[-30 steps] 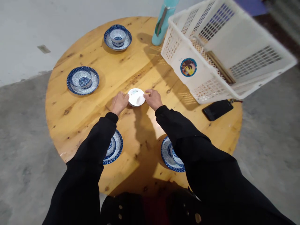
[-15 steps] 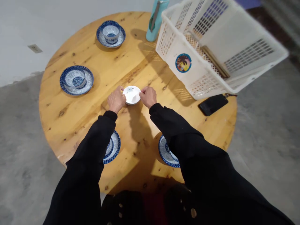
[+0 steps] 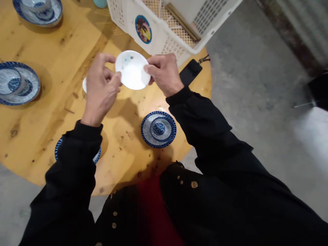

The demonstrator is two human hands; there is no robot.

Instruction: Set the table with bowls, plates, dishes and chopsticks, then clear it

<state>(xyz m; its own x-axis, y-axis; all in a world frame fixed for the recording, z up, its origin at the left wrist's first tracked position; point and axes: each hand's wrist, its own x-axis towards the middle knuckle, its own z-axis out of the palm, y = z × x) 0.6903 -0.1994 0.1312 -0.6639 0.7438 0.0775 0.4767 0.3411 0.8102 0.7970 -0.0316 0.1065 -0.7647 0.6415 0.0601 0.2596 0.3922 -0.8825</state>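
Dish (image 3: 133,71) prob. light, slick, breakable, best held by opp. rims: R hand (image 3: 166,72) fingers pinch right rim, L hand (image 3: 100,83) at left, can't tell if gripping.

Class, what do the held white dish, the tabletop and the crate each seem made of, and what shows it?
White dish: probably glazed ceramic; smooth, bright surface, though plastic is possible.
Tabletop: apparently varnished wood; knots, grain and a slight sheen.
Crate: likely moulded plastic, semi-matt; thin white walls with regular openings.
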